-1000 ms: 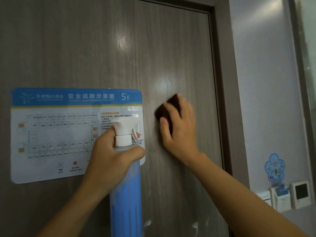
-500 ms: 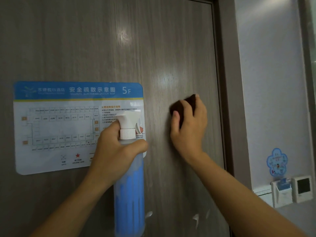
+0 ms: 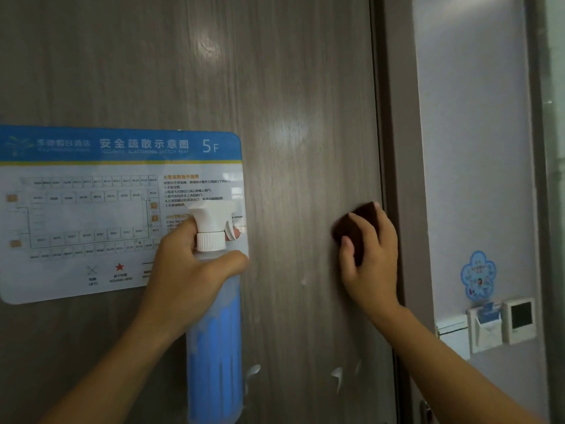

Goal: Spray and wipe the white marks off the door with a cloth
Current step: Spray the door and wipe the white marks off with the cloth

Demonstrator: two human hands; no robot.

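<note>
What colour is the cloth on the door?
Dark brown cloth, under the right hand; head view.

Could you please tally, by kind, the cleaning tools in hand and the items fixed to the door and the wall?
Spray bottle: 1
Cloth: 1
Evacuation map: 1
Flower sticker: 1
Wall units: 2
Total: 6
</note>
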